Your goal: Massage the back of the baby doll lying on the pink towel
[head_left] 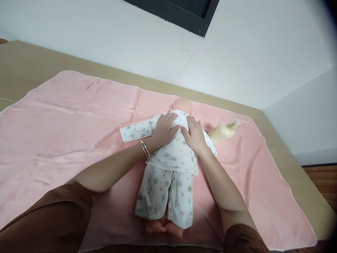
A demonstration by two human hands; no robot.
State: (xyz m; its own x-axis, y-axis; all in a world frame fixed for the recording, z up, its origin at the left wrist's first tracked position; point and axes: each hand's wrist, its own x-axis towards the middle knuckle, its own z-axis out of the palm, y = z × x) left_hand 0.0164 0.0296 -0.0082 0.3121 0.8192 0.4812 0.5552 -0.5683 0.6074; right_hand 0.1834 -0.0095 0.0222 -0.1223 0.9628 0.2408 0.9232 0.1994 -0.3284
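"Feet, bare and nearest you, mark the near end of a doll on a pink blanket. How far along does that put you?"

"Dressing looks complete: printed trousers cover both legs, and a matching top spreads over the body. Your left hand and right hand lie flat on the upper torso, fingers extended, gripping nothing."

"What is left?"

"Only the work under your palms, by the look of it; whether you are pressing or merely resting cannot be told. One sleeve stretches out to your left, no doll hand showing at its cuff."

"And your room to move?"

"Wide open blanket on your left. A cream bottle crowds your right, just beside the doll. Past the head, the blanket's edge comes soon, then a strip of wooden tabletop and the white wall."
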